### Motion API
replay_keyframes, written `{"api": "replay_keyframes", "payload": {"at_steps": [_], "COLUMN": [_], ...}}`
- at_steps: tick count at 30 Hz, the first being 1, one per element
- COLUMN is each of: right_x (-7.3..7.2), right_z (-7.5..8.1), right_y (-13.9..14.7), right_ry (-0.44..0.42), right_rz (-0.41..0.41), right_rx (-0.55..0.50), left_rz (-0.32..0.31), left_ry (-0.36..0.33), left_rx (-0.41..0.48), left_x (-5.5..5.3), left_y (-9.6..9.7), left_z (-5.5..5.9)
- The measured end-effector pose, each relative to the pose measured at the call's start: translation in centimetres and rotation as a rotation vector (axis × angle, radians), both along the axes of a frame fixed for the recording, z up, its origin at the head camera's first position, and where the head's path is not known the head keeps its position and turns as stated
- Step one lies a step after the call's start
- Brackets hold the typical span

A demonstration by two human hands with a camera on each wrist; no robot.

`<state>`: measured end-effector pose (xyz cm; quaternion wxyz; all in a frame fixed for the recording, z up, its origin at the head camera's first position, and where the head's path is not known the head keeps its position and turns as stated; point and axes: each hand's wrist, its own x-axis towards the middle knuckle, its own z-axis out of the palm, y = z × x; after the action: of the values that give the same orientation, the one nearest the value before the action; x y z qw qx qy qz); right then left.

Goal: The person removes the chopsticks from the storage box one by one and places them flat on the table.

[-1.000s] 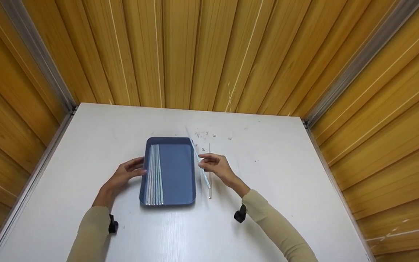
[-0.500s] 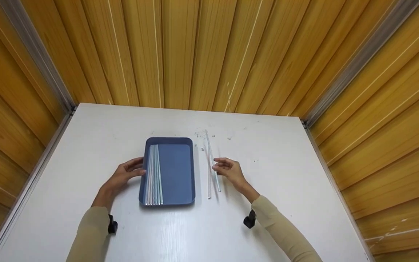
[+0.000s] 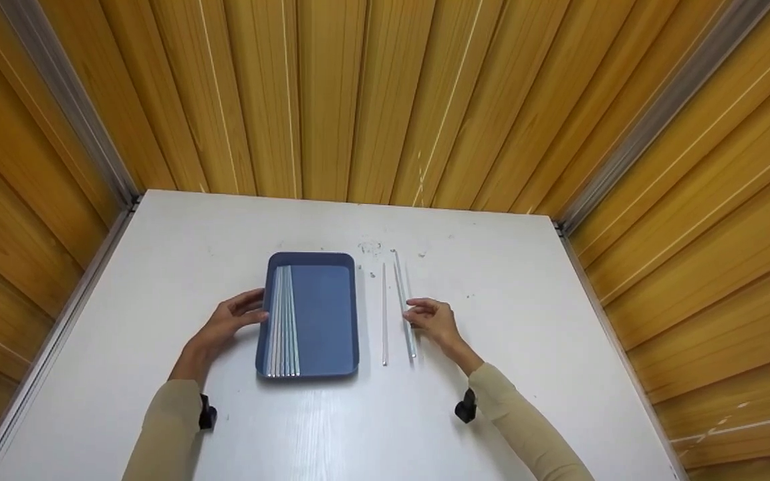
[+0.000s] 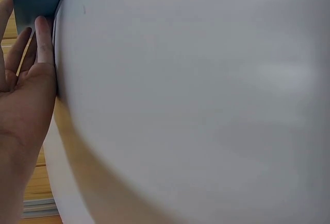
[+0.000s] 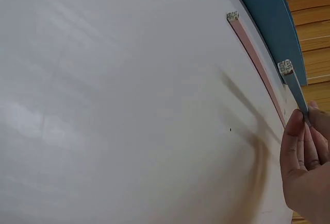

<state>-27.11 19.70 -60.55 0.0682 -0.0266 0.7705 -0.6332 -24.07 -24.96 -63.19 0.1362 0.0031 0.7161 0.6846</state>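
Observation:
My right hand pinches a slim pale-blue chopstick between thumb and fingertips. Its square end has a patterned silvery cap. The chopstick slants slightly over the table, right of a pink chopstick that lies lengthwise beside the tray. At the left side of the blue tray, my left hand rests with thumb and fingers against the wall and rim. The fingers stay fairly straight. Inside, along the tray's left half, several pale chopsticks lie side by side, their near ends lined up and far ends closer together.
The white table carries dark specks and small marks behind and right of the tray. Yellow wood-look panels stand behind and on both sides. A black camera mount sits at the right wrist.
My right hand has moved right and nearer to me with the pale-blue chopstick, from the tray's right edge across the pink one to its right side. The left hand and tray have stayed put.

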Motion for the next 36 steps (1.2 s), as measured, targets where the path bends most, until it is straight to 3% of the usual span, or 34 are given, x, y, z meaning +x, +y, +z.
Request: {"api": "replay_keyframes", "payload": {"at_steps": [9,18,36], "right_x": [-0.1,0.7,1.1], "right_z": [-0.9,-1.2,-1.3], "right_y": [0.0,-0.7,-1.9], "right_ry": [0.004,0.047,0.197], "right_rz": [-0.087,-0.093,-0.136], "right_rx": [0.115,0.154,0.358], "left_rz": [0.015,-0.002,-0.001], "left_ry": [-0.002,0.016,-0.001], "left_rx": [-0.003,-0.013,0.001], "left_x": [-0.1,0.0,-0.1], "left_y": [-0.2,-0.2,-0.4], "left_z": [-0.1,-0.1,-0.2]}}
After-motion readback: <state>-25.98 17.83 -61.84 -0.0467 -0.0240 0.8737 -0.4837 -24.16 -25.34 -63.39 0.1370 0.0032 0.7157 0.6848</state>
